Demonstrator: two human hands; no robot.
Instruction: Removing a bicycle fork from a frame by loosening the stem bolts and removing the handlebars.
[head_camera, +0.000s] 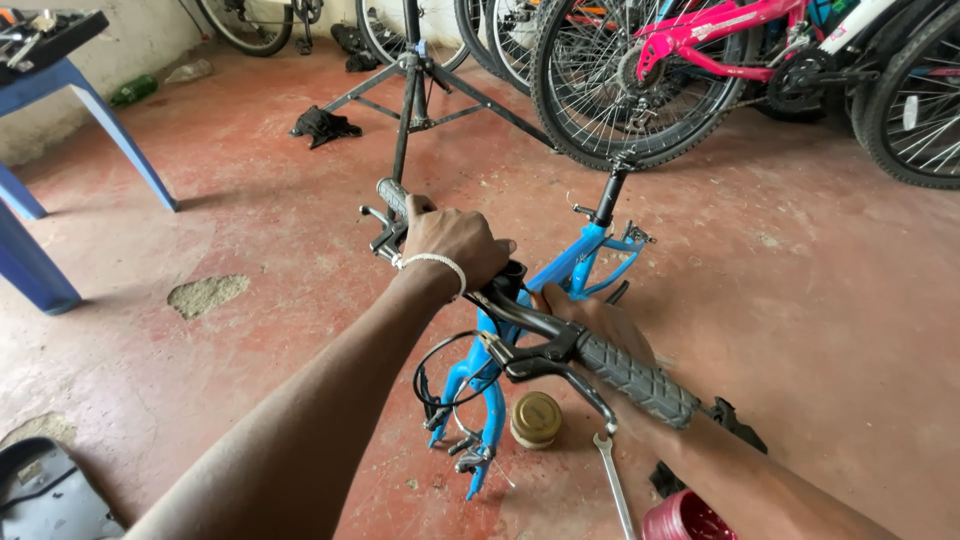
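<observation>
Handlebar (520, 310): black, angled from upper left to lower right above blue bicycle frame (565, 275); brake levers and black cables hanging off it.
Left hand (455, 245): fingers curled shut over the bar, just right of the upper rubber grip (392, 195); white beaded band on the wrist.
Right hand (600, 320): under the bar near the stem, partly hidden behind the lower ribbed grip (635, 378); cannot tell whether closed on anything.
Frame position: upside down or steeply tilted on the red floor (800, 300), fork legs pointing toward the camera, black seat post end pointing toward the parked wheels.
Frame look: bright blue paint, bare of wheels, small fittings and clamps at the fork tips.
Round tin (536, 418): short, gold-lidded, standing on the floor just right of the fork; label not readable.
Spanner (612, 480): silver, lying flat beside the tin, open end toward it.
Red tub (688, 518): round, ridged, at the lower edge, partly cut off.
Green bottle (132, 90): lying by the far wall, left.
Blue table (60, 90): upper left, holding a black tool tray.
Repair stand (412, 90): black tripod legs behind the hands.
Black rag (322, 125): crumpled on the floor near the stand.
Pink bicycle (720, 30): parked among other wheels along the top.
</observation>
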